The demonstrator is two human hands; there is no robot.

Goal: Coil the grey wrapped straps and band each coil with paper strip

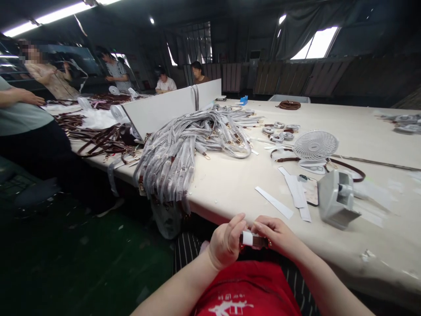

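Note:
Low in the head view, a coiled brown strap (259, 242) with a white paper band (247, 238) around it is held between my two hands, just off the table's front edge. My left hand (228, 241) has its fingers closed on the strap's left end, by the white band. At the right end, my right hand (274, 232) grips the strap with bent fingers; some metal shows there. On the table in front lie a loose white paper strip (274, 202) and more white strips (296, 191).
A grey tape dispenser (338, 199), a phone (309, 189) and a white fan (315, 145) stand or lie to the right. Plastic-wrapped straps (184, 149) are heaped at centre-left beside a white divider (171, 109). Several people are around the far left and back.

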